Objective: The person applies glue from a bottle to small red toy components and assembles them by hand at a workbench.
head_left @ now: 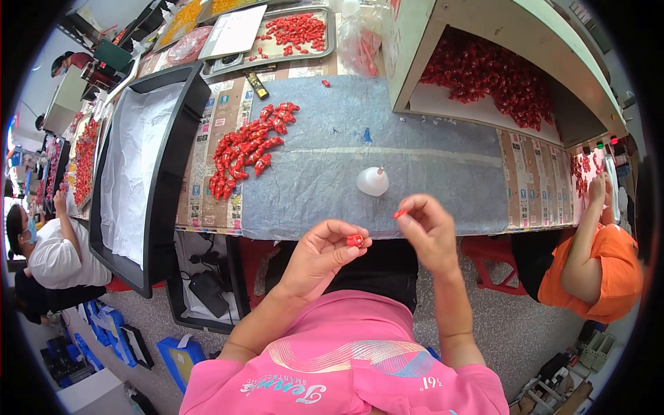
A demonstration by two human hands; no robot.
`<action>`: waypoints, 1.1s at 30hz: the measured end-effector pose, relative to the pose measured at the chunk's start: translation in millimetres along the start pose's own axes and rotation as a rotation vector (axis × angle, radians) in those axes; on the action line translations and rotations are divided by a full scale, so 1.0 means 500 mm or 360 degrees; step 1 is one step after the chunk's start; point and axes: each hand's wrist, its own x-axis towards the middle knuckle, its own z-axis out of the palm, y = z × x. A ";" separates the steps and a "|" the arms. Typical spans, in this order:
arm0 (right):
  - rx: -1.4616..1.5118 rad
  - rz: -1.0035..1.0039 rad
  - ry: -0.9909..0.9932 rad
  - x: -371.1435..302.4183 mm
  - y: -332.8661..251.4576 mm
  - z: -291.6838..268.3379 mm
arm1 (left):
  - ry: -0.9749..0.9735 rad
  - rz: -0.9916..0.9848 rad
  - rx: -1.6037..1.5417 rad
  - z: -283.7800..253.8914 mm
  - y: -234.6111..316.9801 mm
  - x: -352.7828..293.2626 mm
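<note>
Between the thumb and fingers of my left hand point(319, 254) is a small red plastic piece point(354, 240), held just off the table's front edge. My right hand point(430, 232) pinches another small red part point(400, 214), a little higher and to the right. The two parts are apart. Past my hands, a white squeeze bottle point(373, 181) with a narrow tip rests on the blue-grey mat point(443, 187). A pile of red plastic figures point(242, 149) lies on the mat's left side. Their exact kind is too small to make out.
A white-lined black tray point(142, 166) stands to the left. At the back is a metal tray point(332, 41) with red pieces. An open-fronted box point(422, 62) at right holds a heap of red pieces. People sit at both sides, one in an orange shirt point(602, 270).
</note>
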 end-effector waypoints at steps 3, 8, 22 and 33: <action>-0.0029 -0.0086 -0.0057 -0.044 0.010 0.037 | -0.0027 0.0054 0.0055 -0.003 -0.007 -0.001; -0.0465 -0.0436 -0.0018 -0.064 -0.003 0.061 | -0.0049 0.0155 0.0214 0.000 -0.013 -0.005; -0.0578 -0.0466 0.0092 -0.074 -0.011 0.064 | -0.0102 0.0449 0.0535 0.009 -0.024 -0.003; -0.0669 -0.0587 -0.0015 -0.070 -0.009 0.053 | -0.0029 0.0683 0.0962 0.014 -0.024 -0.010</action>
